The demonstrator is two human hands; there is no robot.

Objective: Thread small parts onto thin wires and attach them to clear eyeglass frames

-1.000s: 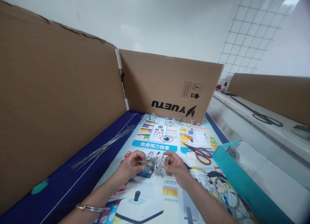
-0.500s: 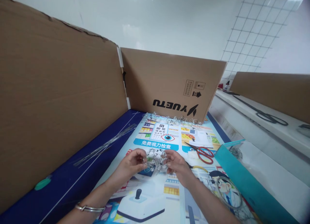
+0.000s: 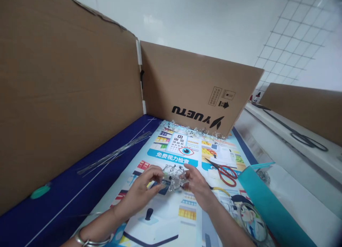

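Observation:
Between my hands is a clear, glassy cluster of looped thin wire and shiny bits [image 3: 174, 176]; its exact kind is hard to make out. My left hand [image 3: 143, 190] pinches its left side between thumb and fingers. On the opposite side, my right hand [image 3: 199, 187] has its fingers curled against the cluster, the index finger raised a little. Just right of that hand lies a tool with a yellow handle [image 3: 221, 190], partly hidden. Red-handled scissors [image 3: 227, 174] rest on the printed sheet [image 3: 157, 218] beyond it.
Several similar clear wire pieces [image 3: 199, 133] line the back, against a cardboard panel [image 3: 197, 79]. Straight wires [image 3: 117, 152] lie on the left. A teal box [image 3: 269, 204] holding a wire coil [image 3: 264, 176] stands right, near a wire ring [image 3: 253, 224]. Another cardboard panel [image 3: 66, 90] walls the left.
The cluster has been turned slightly in my hands, and my right index finger has lifted. The camera view has shifted and tilted a little.

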